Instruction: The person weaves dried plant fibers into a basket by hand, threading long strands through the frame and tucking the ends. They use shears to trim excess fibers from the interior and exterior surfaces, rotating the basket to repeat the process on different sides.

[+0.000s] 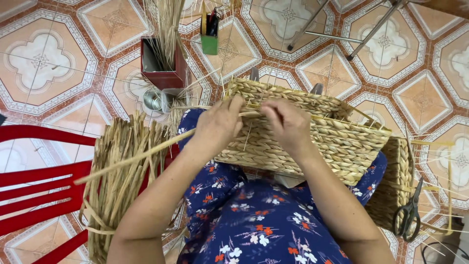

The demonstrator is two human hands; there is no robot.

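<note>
A rectangular woven straw basket (342, 142) rests on my lap, over blue flowered fabric. My left hand (217, 124) grips its near rim and pinches a long pale straw strand (132, 159) that runs out to the left. My right hand (288, 124) is closed on the same rim just to the right, fingers curled over the weave. Both hands almost touch each other at the basket's upper edge.
A bundle of dried straw (119, 181) lies over a red plastic chair (39, 190) at left. A red box (161, 66) with stalks, a metal can (154, 100) and a green holder (210, 41) stand ahead. Scissors (408, 212) lie on another woven piece (393, 181) at right.
</note>
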